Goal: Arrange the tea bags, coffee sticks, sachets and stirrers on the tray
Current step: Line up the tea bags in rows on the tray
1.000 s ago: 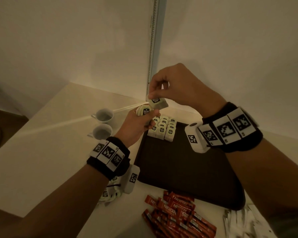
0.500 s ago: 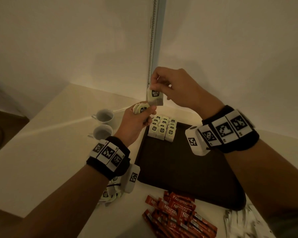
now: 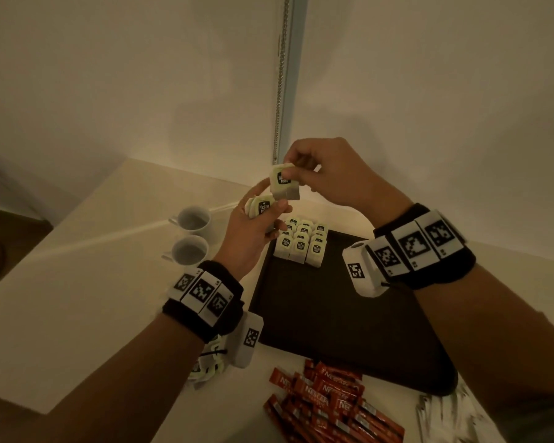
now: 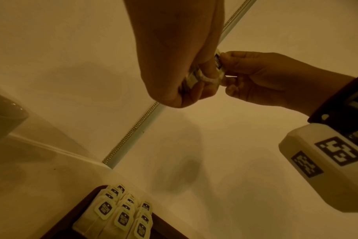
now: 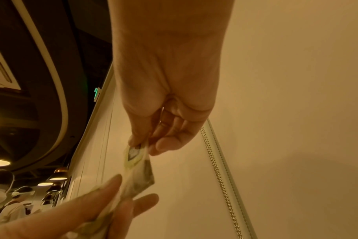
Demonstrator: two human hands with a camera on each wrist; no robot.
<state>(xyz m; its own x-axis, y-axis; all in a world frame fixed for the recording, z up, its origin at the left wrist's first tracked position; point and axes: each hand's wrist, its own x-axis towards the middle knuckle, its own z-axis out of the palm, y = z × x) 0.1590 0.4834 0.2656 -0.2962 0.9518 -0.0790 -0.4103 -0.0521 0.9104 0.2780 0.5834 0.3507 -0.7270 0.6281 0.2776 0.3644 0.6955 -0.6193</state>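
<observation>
A single tea bag [image 3: 284, 186] is held in the air above the far left corner of the tray [image 3: 339, 318], pinched at its upper edge by the thumb and fingers of the right hand [image 3: 330, 174]; its label with dark print faces the person; just below it the left hand [image 3: 251, 231] holds a small stack of tea bags [image 3: 260, 207], its fingers curled around them and the forefinger reaching up to the lifted bag, whose lower edge is touching or almost touching the stack, I cannot tell which.

On the dark tray the placed tea bags [image 3: 303, 243] stand in three rows in the far left corner, close together, labels up; the rest of the tray is bare dark surface.

On the pale table [image 3: 61, 282], to the left of the tray, two white cups [image 3: 191, 235] stand one behind the other; what is inside them I cannot tell; near the front edge of the tray the red coffee sticks [image 3: 330, 407] lie in a loose heap; to the right of them lies a pile of pale sachets [image 3: 445, 417], blurred; under the left wrist some loose tea bags [image 3: 207, 367] lie on the table.
</observation>
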